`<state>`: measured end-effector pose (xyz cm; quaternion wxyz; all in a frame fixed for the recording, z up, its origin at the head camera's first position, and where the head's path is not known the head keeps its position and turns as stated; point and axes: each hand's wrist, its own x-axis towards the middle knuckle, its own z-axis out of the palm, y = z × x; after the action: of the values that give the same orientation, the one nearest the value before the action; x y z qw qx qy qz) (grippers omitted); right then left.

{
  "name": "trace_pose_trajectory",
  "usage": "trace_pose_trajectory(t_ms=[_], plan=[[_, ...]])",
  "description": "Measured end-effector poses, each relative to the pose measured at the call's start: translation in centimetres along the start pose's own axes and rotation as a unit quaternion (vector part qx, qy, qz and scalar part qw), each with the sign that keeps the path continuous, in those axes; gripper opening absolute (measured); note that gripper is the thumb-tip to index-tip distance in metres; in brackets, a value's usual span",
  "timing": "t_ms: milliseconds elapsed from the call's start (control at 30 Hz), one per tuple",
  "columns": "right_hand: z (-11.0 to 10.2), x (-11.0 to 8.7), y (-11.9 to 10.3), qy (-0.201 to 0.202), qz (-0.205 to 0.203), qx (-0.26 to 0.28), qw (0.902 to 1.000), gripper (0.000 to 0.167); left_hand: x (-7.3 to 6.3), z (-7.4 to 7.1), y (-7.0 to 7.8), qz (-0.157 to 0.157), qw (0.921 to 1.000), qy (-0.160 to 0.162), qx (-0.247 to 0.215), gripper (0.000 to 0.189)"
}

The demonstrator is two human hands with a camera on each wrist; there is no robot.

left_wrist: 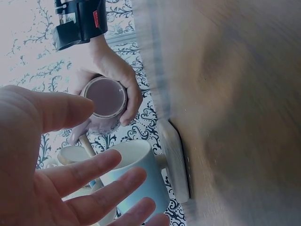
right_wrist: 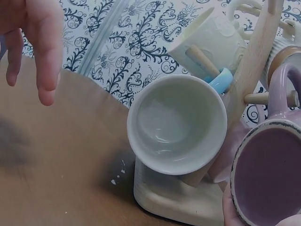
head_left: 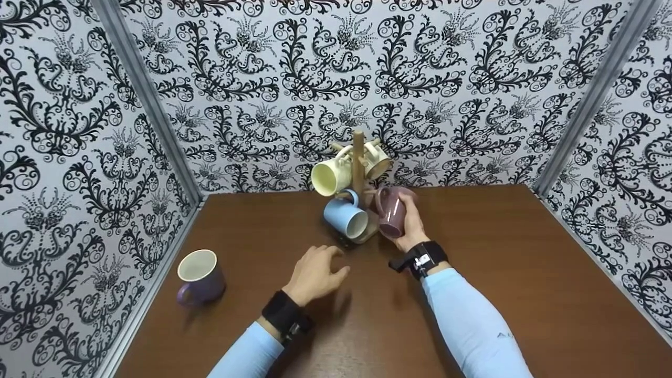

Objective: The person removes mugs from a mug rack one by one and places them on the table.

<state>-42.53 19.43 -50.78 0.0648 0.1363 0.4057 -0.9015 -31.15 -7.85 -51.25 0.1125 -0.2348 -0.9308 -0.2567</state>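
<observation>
My right hand (head_left: 412,226) grips a mauve mug (head_left: 391,212) around its body, at the right side of a wooden mug tree (head_left: 358,168). The mug's handle faces the tree, close to a lower peg (right_wrist: 268,98); whether they touch, I cannot tell. Its flat round end shows in the right wrist view. Over the table, my left hand (head_left: 317,273) holds nothing, fingers loosely spread, in front of a light blue mug (head_left: 344,216). That mug hangs tilted on a lower peg, its white inside facing outward.
Higher on the tree hang a pale yellow mug (head_left: 332,176) and a cream mug (head_left: 377,163). A pinkish mug (right_wrist: 230,155) is partly hidden behind the blue one. Upright at the table's left stands a purple mug (head_left: 202,278). Patterned walls (head_left: 336,79) enclose the brown table (head_left: 499,252).
</observation>
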Motion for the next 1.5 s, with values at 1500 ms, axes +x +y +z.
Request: trace_pose_trajectory(t_ms=[1500], plan=[[-2.0, -1.9, 1.9, 0.008, -0.185, -0.129, 0.9741, 0.043, 1.4, 0.5, 0.3, -0.046, 0.9851, 0.014, -0.165, 0.038]])
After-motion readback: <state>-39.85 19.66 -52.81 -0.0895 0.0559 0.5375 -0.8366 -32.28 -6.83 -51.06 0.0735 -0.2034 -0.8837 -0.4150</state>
